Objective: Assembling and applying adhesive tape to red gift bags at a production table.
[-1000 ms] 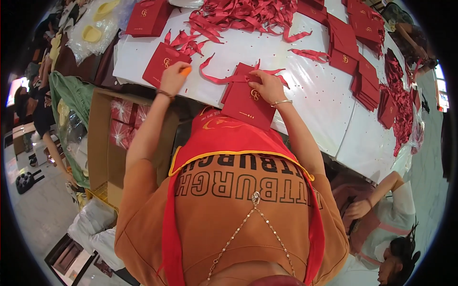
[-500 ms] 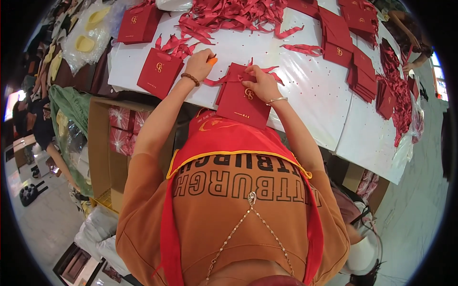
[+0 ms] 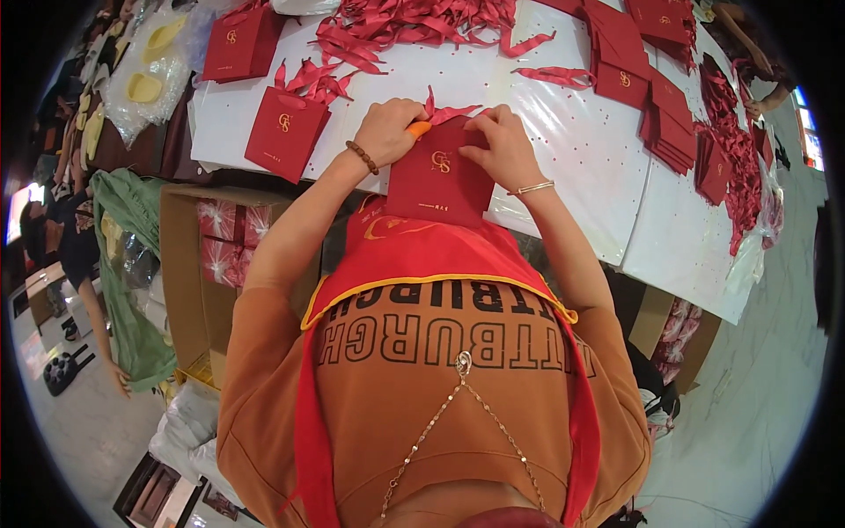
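Note:
A red paper gift bag [image 3: 438, 180] with gold print stands upright at the table's near edge, in front of my apron. My left hand [image 3: 393, 132] is closed at its top left corner, an orange cover [image 3: 419, 129] on one digit. With thumb and fingers, my right hand [image 3: 506, 151] pinches the top right edge of the same bag. A red ribbon [image 3: 451, 112] loops up behind the bag's top, between my hands; its ends are hidden by my fingers and the bag.
Another red bag [image 3: 286, 132] with ribbon lies left of my hands, and a bag stack [image 3: 242, 44] sits beyond. Loose ribbons [image 3: 414, 31] heap at the far side. More bags [image 3: 669, 119] line the right. A cardboard box [image 3: 189, 264] stands below left. Other people are nearby.
My left hand has moved right, from beside the bag to its top left corner. The bag has turned to face me more squarely and shifted slightly left.

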{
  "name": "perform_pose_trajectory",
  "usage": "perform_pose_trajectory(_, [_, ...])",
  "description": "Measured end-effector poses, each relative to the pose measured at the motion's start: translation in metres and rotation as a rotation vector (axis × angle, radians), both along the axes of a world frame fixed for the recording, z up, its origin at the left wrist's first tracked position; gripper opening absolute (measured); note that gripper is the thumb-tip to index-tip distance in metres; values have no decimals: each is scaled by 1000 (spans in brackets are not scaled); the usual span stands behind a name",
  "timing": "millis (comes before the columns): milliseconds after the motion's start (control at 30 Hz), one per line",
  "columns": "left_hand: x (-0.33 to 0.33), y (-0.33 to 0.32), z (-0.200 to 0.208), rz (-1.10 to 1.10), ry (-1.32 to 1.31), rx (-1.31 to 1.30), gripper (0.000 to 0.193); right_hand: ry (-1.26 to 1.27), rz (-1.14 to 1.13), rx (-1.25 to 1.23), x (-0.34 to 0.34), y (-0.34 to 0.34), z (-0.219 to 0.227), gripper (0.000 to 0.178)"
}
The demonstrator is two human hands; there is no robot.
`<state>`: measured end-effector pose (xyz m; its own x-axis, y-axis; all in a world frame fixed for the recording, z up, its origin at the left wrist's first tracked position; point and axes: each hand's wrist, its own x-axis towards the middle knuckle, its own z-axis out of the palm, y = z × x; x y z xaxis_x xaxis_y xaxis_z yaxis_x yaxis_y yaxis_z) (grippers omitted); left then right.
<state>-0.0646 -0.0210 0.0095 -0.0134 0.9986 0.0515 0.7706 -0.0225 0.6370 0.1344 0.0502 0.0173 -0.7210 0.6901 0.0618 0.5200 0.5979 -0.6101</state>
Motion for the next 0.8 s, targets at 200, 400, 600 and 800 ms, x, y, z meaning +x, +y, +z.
perform_pose_trajectory(200, [3,4,-6,-23,35,78,16,104,-171,-490,5,0,-7,31])
perform_pose_trajectory(400, [38,-6,16,23,-324,165,16,135,-229,-595,8,-4,-8,32])
perform_pose_trajectory(600, [50,-8,15,172,-485,-229,11,104,-217,-597,9,-5,-6,31])
perform_pose_trajectory(800, [52,-7,-4,60,-179,-21,12,145,-193,-503,7,-8,-4,30])
